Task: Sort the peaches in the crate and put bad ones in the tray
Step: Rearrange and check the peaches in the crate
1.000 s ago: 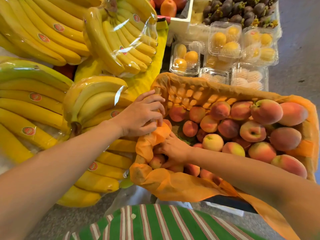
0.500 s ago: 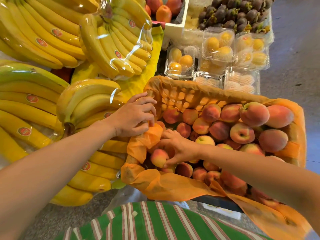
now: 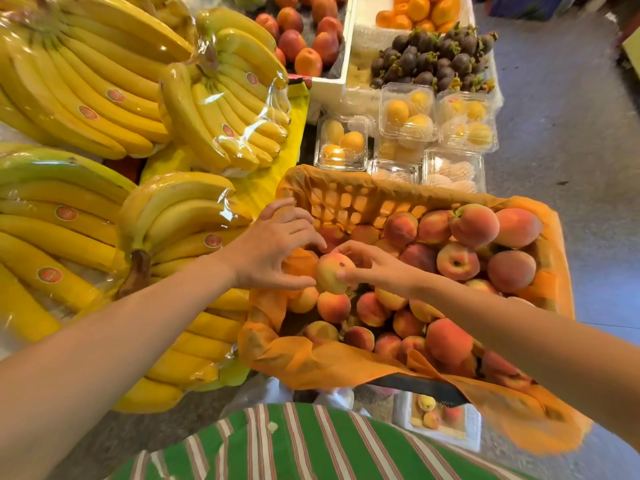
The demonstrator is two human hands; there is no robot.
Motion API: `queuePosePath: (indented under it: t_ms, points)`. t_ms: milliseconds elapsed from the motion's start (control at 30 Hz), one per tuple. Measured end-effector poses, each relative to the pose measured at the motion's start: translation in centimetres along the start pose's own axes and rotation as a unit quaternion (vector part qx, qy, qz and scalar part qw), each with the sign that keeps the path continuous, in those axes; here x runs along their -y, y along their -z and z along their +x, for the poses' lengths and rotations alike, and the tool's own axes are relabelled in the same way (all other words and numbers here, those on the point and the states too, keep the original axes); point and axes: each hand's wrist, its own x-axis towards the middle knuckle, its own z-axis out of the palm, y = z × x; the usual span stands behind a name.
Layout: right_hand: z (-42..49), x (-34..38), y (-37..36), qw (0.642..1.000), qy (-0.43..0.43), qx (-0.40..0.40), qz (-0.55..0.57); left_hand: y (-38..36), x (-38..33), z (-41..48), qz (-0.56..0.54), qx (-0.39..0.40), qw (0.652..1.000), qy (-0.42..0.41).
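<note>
Seemingly early on: the right hand pinches one peach above the crate at its left end, the left hand beside it, grip unclear; the tray below the crate holds few.

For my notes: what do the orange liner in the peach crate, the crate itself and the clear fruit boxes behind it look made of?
Thin orange liner: probably soft paper or non-woven sheet, matte; it crumples and the grid shows through. Dark peach crate: likely rigid moulded plastic, judging by its lattice wall. Clear lidded fruit boxes: thin glossy plastic, transparent with glints.
</note>
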Motion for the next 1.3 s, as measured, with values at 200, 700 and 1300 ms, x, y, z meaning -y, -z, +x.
queuePosePath:
  t_ms: [200,700,1300]
  points:
    - [-1.4,1.0,-0.8,0.994,0.003,-0.011,0.11,-0.7,-2.3,1.0,-0.025,0.001,0.999,0.026]
    - [-3.5,2.2,-1.3,0.985,-0.054,-0.021,0.162,-0.6,-3.8,1.4,-0.067,-0.009,0.995,0.075]
    - [-2.1,-1.1,-3.3,0.935,-0.019,-0.006,-0.354,-1.1,0.8,-1.6,-0.023,0.058,0.997,0.053]
